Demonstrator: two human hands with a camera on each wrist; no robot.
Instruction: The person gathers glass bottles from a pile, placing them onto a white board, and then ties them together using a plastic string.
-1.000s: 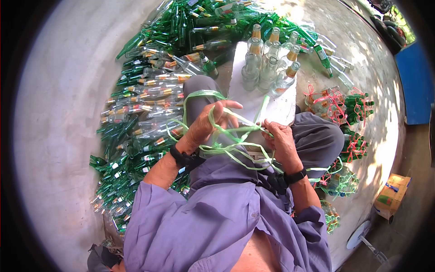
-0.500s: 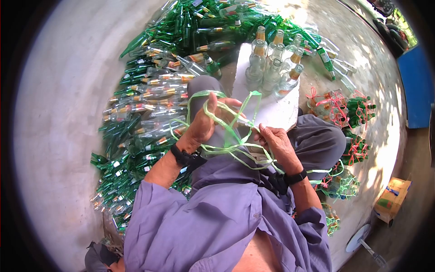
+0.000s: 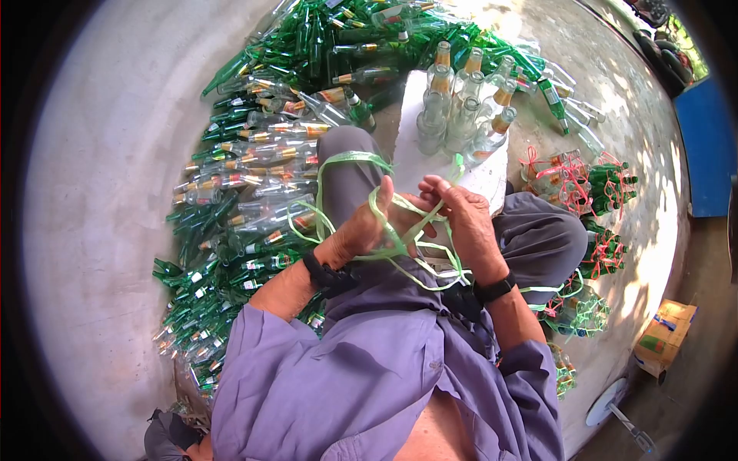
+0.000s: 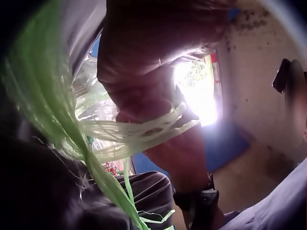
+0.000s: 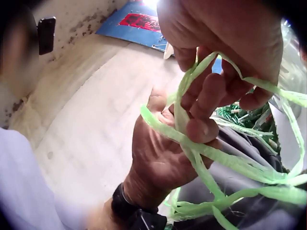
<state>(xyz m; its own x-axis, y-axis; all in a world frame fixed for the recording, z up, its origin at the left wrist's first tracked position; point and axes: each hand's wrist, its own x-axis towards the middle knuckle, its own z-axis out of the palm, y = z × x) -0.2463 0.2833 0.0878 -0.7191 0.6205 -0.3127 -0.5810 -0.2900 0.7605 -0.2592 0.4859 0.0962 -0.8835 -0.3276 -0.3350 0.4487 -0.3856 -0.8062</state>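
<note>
Green plastic twine (image 3: 415, 247) is looped and crossed between both hands above the lap. My left hand (image 3: 363, 229) has its thumb up with a strand round it; its fingers bend in among the strands toward the other hand. In the right wrist view, the left palm (image 5: 160, 155) faces up with twine (image 5: 180, 105) running across it. My right hand (image 3: 470, 223) sits opposite, its thumb and fingers pinching a strand. Seen from the right wrist, the right hand's fingers (image 5: 233, 88) bend down over the loop. One loose strand lies over the left knee.
A white board (image 3: 407, 146) in front of the knees bears several upright clear bottles (image 3: 463, 115). Green and clear bottles (image 3: 257, 184) lie heaped at the left and back. Bundles tied with red and green twine (image 3: 569, 184) stand at the right, near a cardboard box (image 3: 666, 338).
The hands have come closer together. The right hand has risen toward the left fingers, and the twine's upright free end has moved right.
</note>
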